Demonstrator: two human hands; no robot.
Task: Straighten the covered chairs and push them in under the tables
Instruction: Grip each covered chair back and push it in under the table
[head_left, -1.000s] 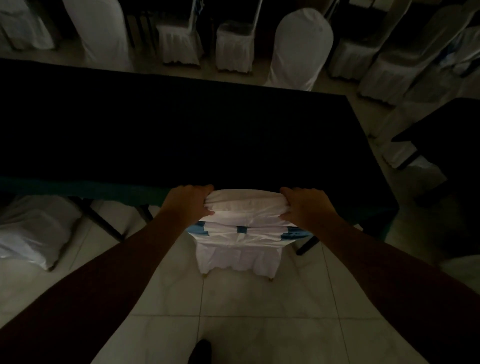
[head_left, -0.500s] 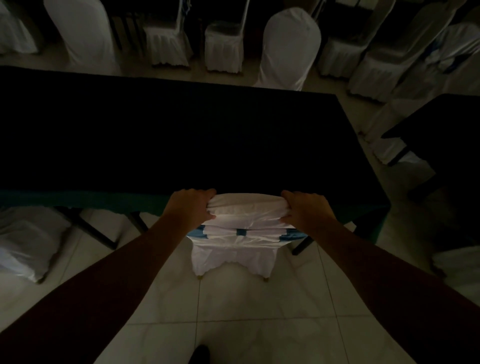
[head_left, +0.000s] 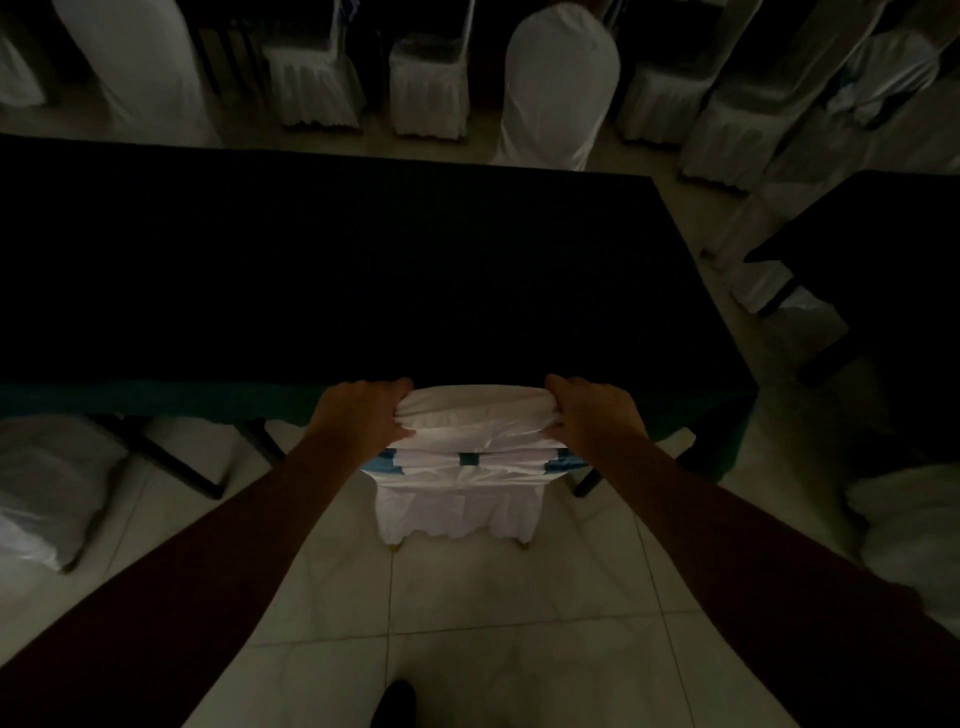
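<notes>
A white-covered chair (head_left: 462, 499) with a blue sash stands right below me, its backrest top against the near edge of the dark-clothed table (head_left: 332, 270). The seat is hidden under the table. My left hand (head_left: 363, 418) grips the left corner of the backrest top. On the right corner my right hand (head_left: 597, 415) grips the same way. Both arms reach straight forward over the tiled floor.
Covered chairs sit at the near left (head_left: 47, 488) and near right (head_left: 914, 540). A row of white-covered chairs (head_left: 561, 83) lines the far side of the table. A second dark table (head_left: 883, 249) stands at the right. Black table legs (head_left: 171, 462) angle down beside the chair.
The chair has slid slightly further in towards the table with both hands holding it; the view has shifted a little forward and to the right.
</notes>
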